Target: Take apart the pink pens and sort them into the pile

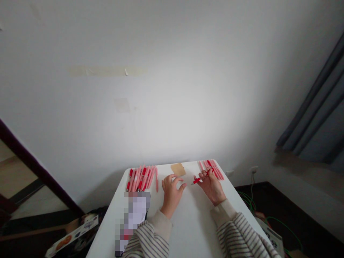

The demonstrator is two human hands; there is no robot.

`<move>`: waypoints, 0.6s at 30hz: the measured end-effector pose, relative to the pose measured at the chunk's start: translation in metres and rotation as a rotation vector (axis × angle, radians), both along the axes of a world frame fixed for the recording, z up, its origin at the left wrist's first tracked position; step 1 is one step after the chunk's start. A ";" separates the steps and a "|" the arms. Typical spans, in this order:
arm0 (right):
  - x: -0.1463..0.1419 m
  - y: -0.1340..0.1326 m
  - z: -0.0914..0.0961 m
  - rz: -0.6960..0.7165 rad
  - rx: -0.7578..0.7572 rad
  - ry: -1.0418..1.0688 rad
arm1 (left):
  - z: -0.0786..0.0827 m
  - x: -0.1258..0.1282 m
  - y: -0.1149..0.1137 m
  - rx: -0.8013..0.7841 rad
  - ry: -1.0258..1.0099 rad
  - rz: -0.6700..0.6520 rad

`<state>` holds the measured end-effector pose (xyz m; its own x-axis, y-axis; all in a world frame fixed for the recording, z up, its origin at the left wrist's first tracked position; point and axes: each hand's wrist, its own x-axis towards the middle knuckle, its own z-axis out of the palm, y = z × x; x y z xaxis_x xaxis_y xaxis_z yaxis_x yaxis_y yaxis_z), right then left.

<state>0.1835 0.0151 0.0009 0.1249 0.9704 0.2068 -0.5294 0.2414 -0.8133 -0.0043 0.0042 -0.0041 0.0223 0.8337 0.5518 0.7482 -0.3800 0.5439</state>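
Observation:
My right hand is closed on a red pen, held over the white table with the pen's tip pointing left. Just behind that hand lies a row of several pink and red pens at the table's far right. My left hand rests on the table with its fingers apart and nothing in it, a little in front of a small tan card. A second group of several pink and red pens lies at the far left of the table.
A pixelated flat object lies on the table's left side by my left sleeve. A plain wall rises behind the table. A box sits on the floor at left. Grey curtain and green cables are at right.

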 end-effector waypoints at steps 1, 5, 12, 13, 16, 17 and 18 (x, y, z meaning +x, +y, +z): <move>0.001 0.000 0.001 0.015 -0.001 0.014 | -0.001 0.000 0.000 -0.008 0.005 -0.001; 0.003 -0.004 0.007 0.045 0.011 -0.038 | -0.004 -0.001 0.001 -0.022 0.038 -0.002; 0.004 -0.007 0.009 -0.008 0.047 -0.118 | -0.007 -0.001 -0.002 -0.066 0.142 0.010; 0.004 -0.007 0.009 -0.006 0.050 -0.107 | -0.007 -0.001 -0.002 -0.069 0.154 0.006; 0.005 -0.007 0.010 0.000 0.065 -0.083 | -0.008 -0.001 -0.002 -0.061 0.175 0.000; 0.005 -0.008 0.010 -0.002 0.069 -0.084 | -0.008 -0.001 -0.002 -0.058 0.179 0.000; 0.006 -0.008 0.011 -0.005 0.070 -0.086 | -0.008 -0.001 -0.002 -0.059 0.183 0.000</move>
<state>0.1890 0.0069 0.0115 0.1090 0.9526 0.2842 -0.4572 0.3019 -0.8365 -0.0051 0.0019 -0.0121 0.1178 0.8642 0.4891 0.8366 -0.3517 0.4200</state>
